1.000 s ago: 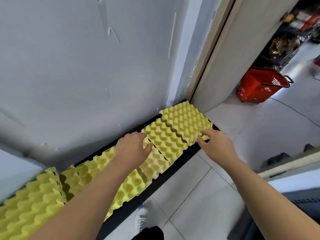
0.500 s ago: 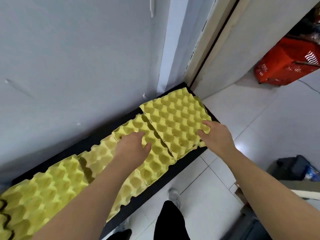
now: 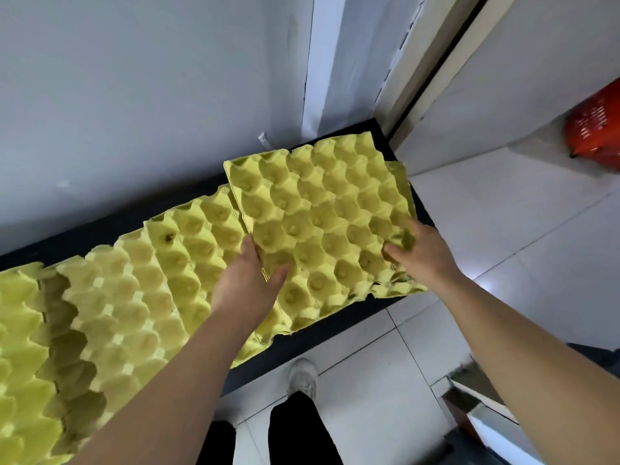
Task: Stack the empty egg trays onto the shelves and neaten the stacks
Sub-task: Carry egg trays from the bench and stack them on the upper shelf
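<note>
At the right end of the black shelf, against the pale wall: the top egg tray sits askew on its stack, cups up, empty. A corner of the tray beneath pokes out at the near right, so this stack is not yet square.

Left hand grips the top tray's near left edge. The thumb lies on top in a cup and the fingers are tucked out of sight beside the neighbouring stacks. Right hand holds the near right corner, thumb and fingers curled over the rim.

Both grips are clamped on the same tray, one on each side. I judge this a hold for twisting and sliding it into line with those below.

Pulp rims look soft, and a hard squeeze could crumple them.

Neighbouring stacks run leftward along the shelf, overlapping like shingles, and likely need the same squaring. Red basket stands on the floor, well apart.
</note>
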Motion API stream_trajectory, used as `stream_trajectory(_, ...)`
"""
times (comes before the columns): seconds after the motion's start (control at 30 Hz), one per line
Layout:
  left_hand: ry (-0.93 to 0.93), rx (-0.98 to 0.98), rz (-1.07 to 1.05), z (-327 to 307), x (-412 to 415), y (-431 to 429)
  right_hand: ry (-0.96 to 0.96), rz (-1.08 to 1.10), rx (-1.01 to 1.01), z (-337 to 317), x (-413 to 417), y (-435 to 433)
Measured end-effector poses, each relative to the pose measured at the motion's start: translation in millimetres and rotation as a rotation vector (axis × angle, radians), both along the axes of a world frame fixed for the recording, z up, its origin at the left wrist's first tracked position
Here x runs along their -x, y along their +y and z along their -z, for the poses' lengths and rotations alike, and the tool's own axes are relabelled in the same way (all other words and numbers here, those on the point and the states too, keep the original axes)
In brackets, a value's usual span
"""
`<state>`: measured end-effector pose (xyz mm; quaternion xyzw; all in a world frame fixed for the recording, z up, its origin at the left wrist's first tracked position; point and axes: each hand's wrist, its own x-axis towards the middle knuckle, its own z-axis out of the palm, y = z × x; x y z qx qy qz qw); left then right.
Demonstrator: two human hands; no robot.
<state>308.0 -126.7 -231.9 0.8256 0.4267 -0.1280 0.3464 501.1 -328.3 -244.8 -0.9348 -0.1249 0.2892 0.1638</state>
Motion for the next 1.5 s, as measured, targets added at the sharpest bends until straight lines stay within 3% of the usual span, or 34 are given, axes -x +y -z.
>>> stream_trajectory(0.23,-0.166,-0.021,-0.147,-3,0,-7,0.037,0.015,0.086,11,-15,-2)
stream_trajectory(0.57,-0.355,-0.025,-0.28,-29,11,-5,0.017,0.128,-0.173,-12,-9,-5)
stream_trajectory(0.87,-0.224,0.096,-0.413,-25,38,2,0.077,0.061,-0.226,-20,23,22)
stream_trajectory(1.0,-0.262,0.124,-0.41,-30,45,2,0.058,0.069,-0.225,-27,27,26)
stream_trajectory(1.2,-0.332,0.086,-0.458,-72,69,13,-0.051,0.02,-0.298,-74,45,39)
stream_trajectory(1.5,-0.465,-0.145,-0.513,-198,148,53,-0.219,-0.122,-0.407,-209,118,101)
